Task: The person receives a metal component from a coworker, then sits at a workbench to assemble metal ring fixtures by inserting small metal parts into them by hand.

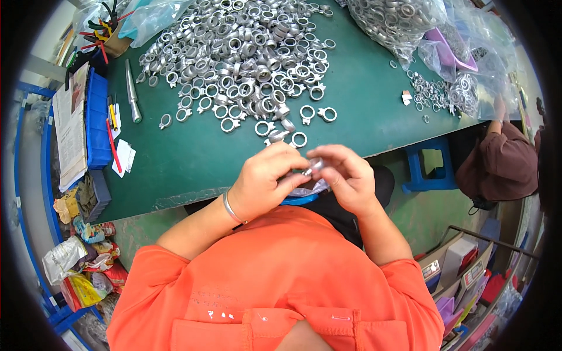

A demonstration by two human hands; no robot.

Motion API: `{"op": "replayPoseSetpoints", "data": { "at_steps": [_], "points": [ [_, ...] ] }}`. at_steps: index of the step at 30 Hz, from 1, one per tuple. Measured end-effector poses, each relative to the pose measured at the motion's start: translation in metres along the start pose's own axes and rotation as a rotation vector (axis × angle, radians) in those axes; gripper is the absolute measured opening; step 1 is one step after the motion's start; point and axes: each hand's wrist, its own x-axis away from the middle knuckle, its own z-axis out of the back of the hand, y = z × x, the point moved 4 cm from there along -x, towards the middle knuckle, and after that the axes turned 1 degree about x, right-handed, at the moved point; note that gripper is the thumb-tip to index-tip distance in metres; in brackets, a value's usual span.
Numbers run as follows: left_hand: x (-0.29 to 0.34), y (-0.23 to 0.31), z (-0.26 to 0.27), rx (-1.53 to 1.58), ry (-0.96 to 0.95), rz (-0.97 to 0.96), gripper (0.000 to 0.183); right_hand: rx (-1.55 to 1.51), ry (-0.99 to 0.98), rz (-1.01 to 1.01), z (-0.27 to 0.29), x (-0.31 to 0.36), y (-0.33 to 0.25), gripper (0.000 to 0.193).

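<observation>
In front of my body, just off the near edge of the green table (170, 181), both hands meet at a small silvery metal ring (315, 164). My left hand (270, 175), with a bangle (232, 208) on its wrist, pinches it from the left. The fingers of my right hand (349, 178) curl round its other side, slightly blurred. Clear plastic (310, 190) shows beneath my hands. Beyond them spreads a large heap of metal rings (234, 52), many with a small lug; one loose ring (298, 139) lies closest to my fingers.
At the left are a tapered metal rod (132, 90), a blue bin (99, 120) and pliers (102, 29). A bag of rings (398, 23) and smaller rings (430, 90) lie at the far right. Another person's sleeve (503, 155) shows beside a blue stool (430, 169).
</observation>
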Motion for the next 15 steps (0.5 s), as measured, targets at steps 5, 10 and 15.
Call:
{"op": "replayPoseSetpoints", "data": {
  "at_steps": [5,10,15],
  "points": [
    [0.014,0.0,-0.005,-0.008,-0.29,-0.016,0.025,0.402,-0.346,0.183,-0.006,0.016,0.0,0.018],
    [0.022,-0.009,0.003,-0.057,-0.248,0.121,0.022,0.82,-0.29,0.334,-0.002,0.009,-0.002,0.012],
    [0.012,-0.002,-0.001,-0.076,-0.217,0.069,0.016,1.142,0.093,0.28,0.014,-0.047,0.014,0.015]
  ]
}}
